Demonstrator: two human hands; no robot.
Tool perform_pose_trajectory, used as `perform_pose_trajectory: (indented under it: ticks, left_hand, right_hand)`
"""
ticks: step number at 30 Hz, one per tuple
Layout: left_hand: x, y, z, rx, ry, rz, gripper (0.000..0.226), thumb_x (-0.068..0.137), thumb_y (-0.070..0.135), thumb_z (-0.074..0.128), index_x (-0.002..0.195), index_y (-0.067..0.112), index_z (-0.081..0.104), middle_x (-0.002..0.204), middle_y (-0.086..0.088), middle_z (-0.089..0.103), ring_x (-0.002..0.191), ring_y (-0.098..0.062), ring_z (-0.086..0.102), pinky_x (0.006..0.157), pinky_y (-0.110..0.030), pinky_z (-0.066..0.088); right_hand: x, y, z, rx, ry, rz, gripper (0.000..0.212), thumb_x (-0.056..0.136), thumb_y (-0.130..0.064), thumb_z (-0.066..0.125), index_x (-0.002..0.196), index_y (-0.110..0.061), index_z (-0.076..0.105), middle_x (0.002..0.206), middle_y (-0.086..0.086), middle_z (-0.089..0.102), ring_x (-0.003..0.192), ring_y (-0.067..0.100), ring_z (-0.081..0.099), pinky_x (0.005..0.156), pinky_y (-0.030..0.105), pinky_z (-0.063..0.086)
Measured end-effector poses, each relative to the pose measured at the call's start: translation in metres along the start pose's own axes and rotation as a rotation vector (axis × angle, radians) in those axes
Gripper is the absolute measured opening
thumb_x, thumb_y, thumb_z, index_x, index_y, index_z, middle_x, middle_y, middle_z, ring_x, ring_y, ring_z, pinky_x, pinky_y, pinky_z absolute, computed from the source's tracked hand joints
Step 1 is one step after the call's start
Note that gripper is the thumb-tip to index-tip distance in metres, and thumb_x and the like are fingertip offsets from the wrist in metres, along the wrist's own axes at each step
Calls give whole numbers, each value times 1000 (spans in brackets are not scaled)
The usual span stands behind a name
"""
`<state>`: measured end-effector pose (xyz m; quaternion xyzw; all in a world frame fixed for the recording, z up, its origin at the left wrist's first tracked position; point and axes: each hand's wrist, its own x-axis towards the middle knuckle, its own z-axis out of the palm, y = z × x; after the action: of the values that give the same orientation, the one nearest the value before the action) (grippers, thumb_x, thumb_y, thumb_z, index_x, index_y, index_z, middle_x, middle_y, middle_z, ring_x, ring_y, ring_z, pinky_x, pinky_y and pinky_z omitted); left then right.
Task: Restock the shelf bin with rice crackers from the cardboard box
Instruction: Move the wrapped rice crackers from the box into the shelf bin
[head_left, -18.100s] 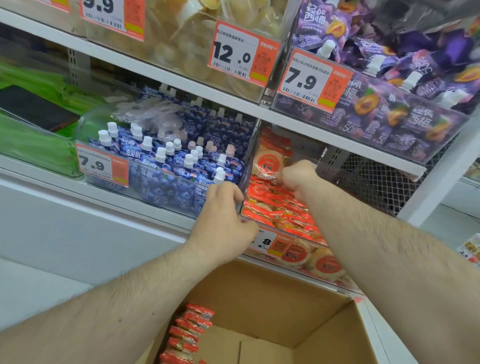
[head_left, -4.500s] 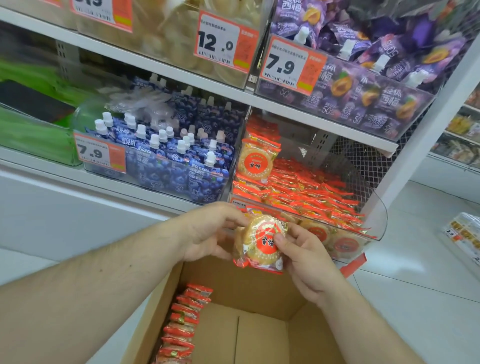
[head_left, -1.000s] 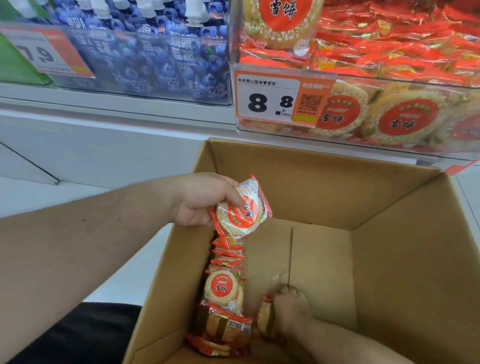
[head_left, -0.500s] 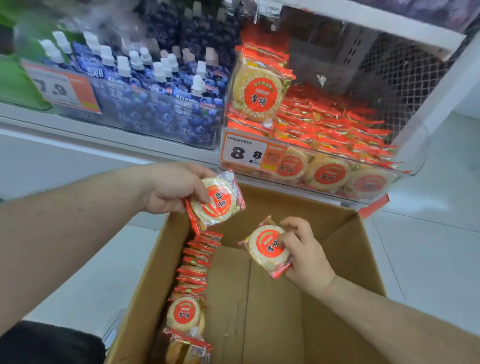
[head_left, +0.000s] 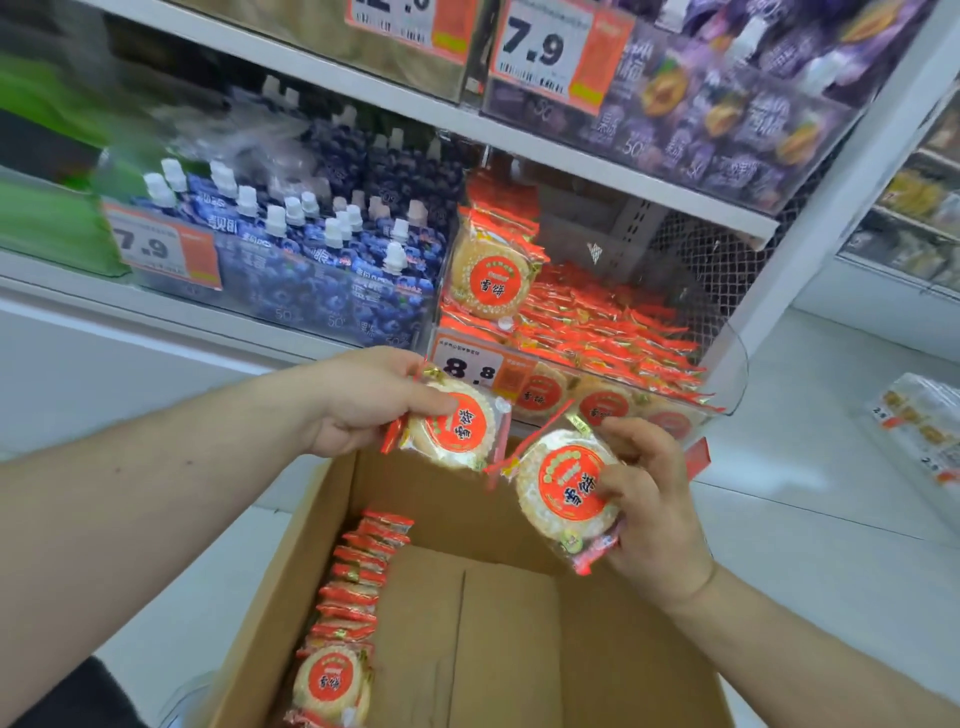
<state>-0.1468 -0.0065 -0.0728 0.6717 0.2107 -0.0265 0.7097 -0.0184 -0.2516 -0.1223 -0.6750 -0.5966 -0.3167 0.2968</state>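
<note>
Holding a round rice cracker in clear wrap with a red circular label and red crimped ends (head_left: 457, 423), the person's left hand (head_left: 363, 400) pinches the packet between thumb and fingers just above the far rim of an open brown cardboard box (head_left: 519, 623), while the right hand (head_left: 649, 499) grips a second, matching rice cracker packet (head_left: 566, 491) with fingers curled round its right edge and thumb laid on its label. Both packets sit close together, edges nearly touching, near the front of a clear plastic shelf bin (head_left: 727, 374) on the lower shelf, which carries a white and orange price tag reading 8.8 (head_left: 470, 371). Inside the bin, red-wrapped rice crackers (head_left: 597, 322) lie in rows across the floor, and one taller stack stands upright at its left end. Along the left inner wall of the box, a row of remaining rice cracker packets (head_left: 353, 587) stands on edge, running from far to near, with the rest of the floor bare cardboard. Left of the bin, blue spouted drink pouches with white caps (head_left: 311, 249) fill a neighbouring bin, and purple pouches (head_left: 727, 104) occupy the shelf above.
</note>
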Motion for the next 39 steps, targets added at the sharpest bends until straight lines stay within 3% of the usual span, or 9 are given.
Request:
perform_pose_trajectory:
  ticks: [4, 11, 17, 22, 25, 28, 31, 35, 39]
  left_hand:
    - [0, 1, 8, 31, -34, 26, 28, 91, 10, 63, 117, 1, 62, 106, -14, 72, 89, -19, 68, 89, -32, 53]
    - [-2, 0, 21, 53, -66, -3, 27, 90, 30, 64, 112, 15, 67, 106, 3, 71, 116, -17, 57, 114, -47, 27]
    - [-6, 4, 31, -9, -104, -56, 37, 95, 46, 52, 105, 14, 67, 92, -6, 68, 80, -18, 60, 71, -29, 44]
    - [-7, -1, 24, 186, -202, 26, 45, 63, 10, 79, 107, 7, 67, 108, -18, 71, 108, -39, 64, 102, -55, 42]
    - [-3, 2, 17, 241, -129, 70, 40, 69, -1, 79, 105, 10, 65, 99, -13, 73, 97, -31, 70, 92, -48, 52]
    - [-3, 8, 14, 355, -61, 153, 42, 73, -1, 79, 107, 16, 62, 97, -4, 73, 89, -18, 72, 82, -38, 59]
    - [-5, 16, 19, 416, -41, 247, 62, 73, 5, 81, 125, 24, 53, 113, 2, 66, 96, -11, 68, 82, -33, 59]
    - [-1, 24, 26, 405, 16, 373, 59, 73, 15, 82, 120, 35, 54, 126, 7, 58, 107, -6, 62, 90, -35, 56]
    - [10, 32, 32, 524, 30, 434, 45, 80, 26, 77, 119, 33, 56, 130, 14, 56, 120, 1, 51, 103, -33, 46]
  right_hand:
    - [5, 0, -6, 21, 4, -8, 41, 71, -30, 76, 94, -14, 45, 123, 15, 40, 109, 25, 45, 87, 28, 47]
    - [19, -12, -2, 83, 18, -32, 41, 72, -26, 75, 94, -14, 43, 123, 14, 40, 122, 9, 40, 93, 23, 43]
    - [27, -21, 11, -56, -172, -66, 48, 71, -26, 78, 98, -13, 41, 126, 12, 41, 107, 28, 47, 88, 39, 40]
    - [34, -29, 14, -142, -380, -103, 36, 74, -13, 62, 105, -14, 43, 128, 10, 40, 109, 28, 45, 92, 37, 34]
    - [38, -32, 10, 35, -467, 97, 43, 66, -8, 45, 107, -20, 44, 130, 2, 42, 120, 19, 41, 97, 31, 33]
    - [55, -39, 5, 307, -500, 520, 57, 66, -15, 59, 117, -33, 41, 118, -22, 43, 112, -11, 40, 94, 22, 38]
    - [68, -36, 7, 380, -579, 663, 69, 73, -31, 80, 127, -39, 38, 116, -30, 48, 91, -21, 49, 79, 7, 41]
    - [77, -27, 10, 505, -553, 770, 51, 65, -36, 81, 111, -31, 58, 101, -9, 71, 90, 5, 68, 84, 38, 56]
    - [84, -16, 3, 526, -543, 810, 39, 68, -33, 83, 100, -28, 62, 93, -7, 73, 86, 8, 70, 83, 41, 57]
